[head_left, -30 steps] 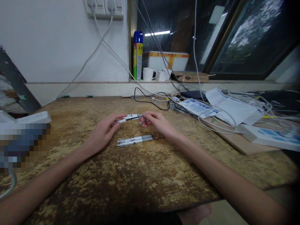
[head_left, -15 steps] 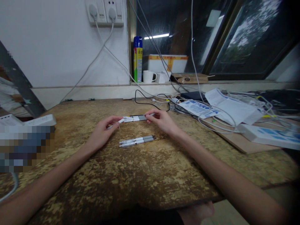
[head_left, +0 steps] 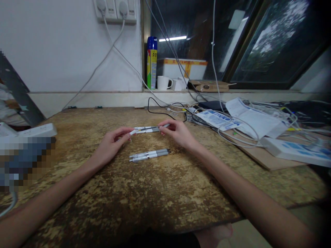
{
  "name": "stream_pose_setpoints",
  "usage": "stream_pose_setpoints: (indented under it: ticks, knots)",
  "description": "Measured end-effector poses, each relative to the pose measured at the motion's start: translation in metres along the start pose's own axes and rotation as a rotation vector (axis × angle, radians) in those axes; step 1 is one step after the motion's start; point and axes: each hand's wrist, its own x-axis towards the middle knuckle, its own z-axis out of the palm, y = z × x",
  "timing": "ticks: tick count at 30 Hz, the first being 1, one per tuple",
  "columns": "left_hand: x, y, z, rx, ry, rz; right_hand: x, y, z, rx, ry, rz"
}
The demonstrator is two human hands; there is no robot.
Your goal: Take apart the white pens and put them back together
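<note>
My left hand [head_left: 116, 140] is closed on a white pen barrel [head_left: 132, 132], its open end pointing right. My right hand [head_left: 178, 133] pinches a grey pen front section [head_left: 167, 125]. From it a thin dark refill [head_left: 148, 128] reaches left, its yellowish end close to the barrel's mouth; I cannot tell whether it touches. Just behind and below the refill lie white-and-grey pens [head_left: 150, 131] on the table, partly hidden by my fingers. Nearer to me, two white-and-grey pens [head_left: 150, 155] lie side by side, dark tips to the right.
The worn wooden table [head_left: 144, 193] carries a power strip [head_left: 38, 130] at left. Tangled cables, papers [head_left: 248, 119] and a white box [head_left: 294, 150] crowd the right side. On the sill stand a spray can [head_left: 152, 63] and a white mug [head_left: 163, 83].
The refill between my hands has tilted, its left end dropping toward the barrel's mouth. My hands have shifted slightly left in view, and the camera has moved a little.
</note>
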Motion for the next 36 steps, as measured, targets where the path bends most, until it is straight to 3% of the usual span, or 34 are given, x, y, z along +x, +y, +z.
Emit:
stream_pose_setpoints:
  ticks: [16, 22, 30, 36]
  knots:
    - [-0.001, 0.002, 0.001, 0.006, 0.003, -0.035, -0.002, -0.008, -0.001, 0.344, 0.118, 0.207]
    - [-0.002, 0.005, 0.001, 0.035, -0.026, -0.028, -0.003, -0.012, -0.003, 0.431, 0.071, 0.226]
    - [-0.004, 0.004, 0.002, 0.063, -0.029, -0.036, -0.002, -0.011, -0.003, 0.237, 0.007, 0.149]
    - [-0.002, 0.005, 0.001, 0.055, -0.002, -0.080, -0.002, -0.008, -0.004, 0.059, 0.027, 0.063]
